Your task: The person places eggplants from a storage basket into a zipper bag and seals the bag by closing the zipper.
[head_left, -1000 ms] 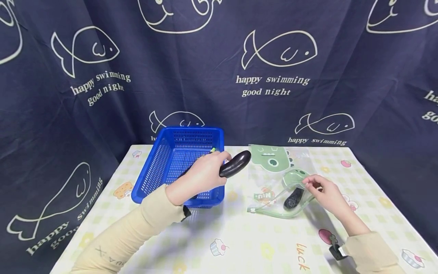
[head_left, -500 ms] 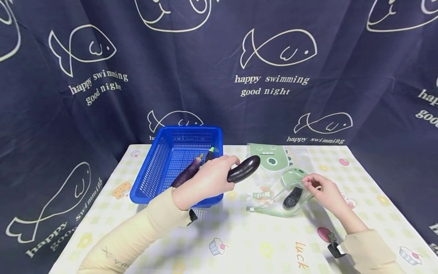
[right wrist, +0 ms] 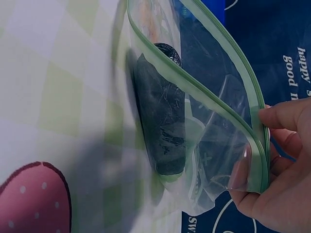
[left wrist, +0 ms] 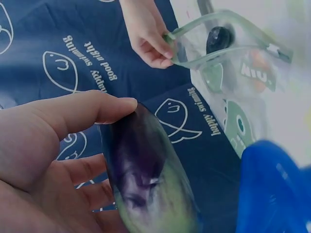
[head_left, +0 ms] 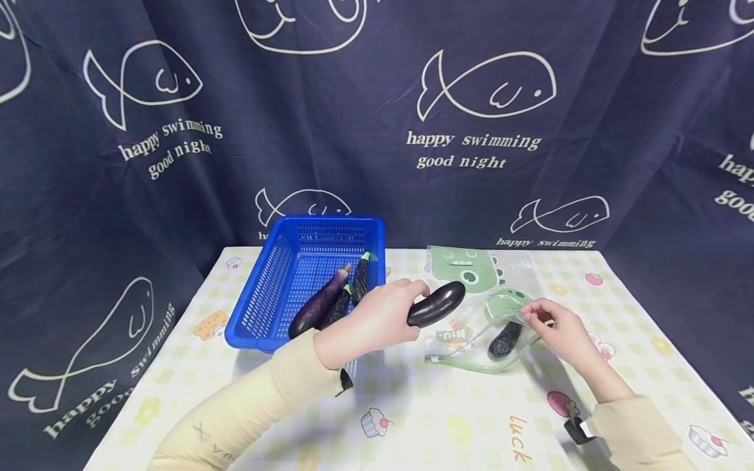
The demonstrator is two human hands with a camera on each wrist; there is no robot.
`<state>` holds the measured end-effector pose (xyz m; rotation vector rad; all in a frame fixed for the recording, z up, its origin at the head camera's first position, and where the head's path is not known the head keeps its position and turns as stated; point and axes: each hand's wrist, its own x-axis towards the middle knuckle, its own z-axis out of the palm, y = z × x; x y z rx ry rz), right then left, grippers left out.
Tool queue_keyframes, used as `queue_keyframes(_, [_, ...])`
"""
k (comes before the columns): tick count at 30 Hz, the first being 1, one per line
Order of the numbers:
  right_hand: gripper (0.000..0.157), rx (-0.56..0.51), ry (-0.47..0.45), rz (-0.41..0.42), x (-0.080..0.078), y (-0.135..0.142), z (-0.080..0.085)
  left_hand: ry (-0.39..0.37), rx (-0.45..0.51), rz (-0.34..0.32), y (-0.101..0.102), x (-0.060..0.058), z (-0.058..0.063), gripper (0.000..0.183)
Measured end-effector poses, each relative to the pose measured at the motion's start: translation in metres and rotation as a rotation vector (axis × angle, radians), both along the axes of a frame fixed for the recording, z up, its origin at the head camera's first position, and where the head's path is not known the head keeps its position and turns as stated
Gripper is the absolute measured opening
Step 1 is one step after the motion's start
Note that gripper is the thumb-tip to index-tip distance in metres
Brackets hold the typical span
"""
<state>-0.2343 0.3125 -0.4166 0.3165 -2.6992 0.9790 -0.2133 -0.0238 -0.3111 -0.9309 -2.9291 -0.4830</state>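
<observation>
My left hand [head_left: 385, 314] grips a glossy dark purple eggplant [head_left: 437, 305] above the table, between the basket and the bag. In the left wrist view the thumb lies along one side of that eggplant [left wrist: 146, 170]. My right hand [head_left: 556, 327] pinches the green-edged rim of a clear zip bag [head_left: 453, 361] printed with green dinosaurs. The bag's mouth gapes in the right wrist view, where fingers and thumb hold its corner. Inside lies a dark, wrinkled eggplant [right wrist: 163, 116] with a green end.
A blue plastic basket [head_left: 250, 341] stands to the left. In it lie a long purple eggplant [head_left: 318, 306] and two dark, wrinkled eggplants with green tips, one of them [head_left: 360, 278] by the right wall. A dark fish-print curtain [head_left: 330, 118] hangs behind the table.
My left hand has carried the glossy eggplant rightward out over the basket's edge toward the bag, uncovering the eggplants in the basket. My right hand and the bag have barely moved.
</observation>
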Motion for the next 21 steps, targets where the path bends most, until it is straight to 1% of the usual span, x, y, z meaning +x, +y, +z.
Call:
queue_keyframes(6, [0.006,0.009,0.005,-0.008,0.0,-0.001,0.0,-0.027,-0.014,0.001,0.006,0.001,-0.009,0.049])
queue_keyframes(13, [0.005,0.019,0.016,-0.016,-0.001,0.0,-0.002,-0.047,-0.042,-0.016,0.015,0.001,-0.02,0.053])
queue_keyframes(21, [0.004,0.01,0.024,-0.011,-0.001,0.0,-0.001,-0.069,-0.013,-0.037,0.026,0.002,-0.032,0.054])
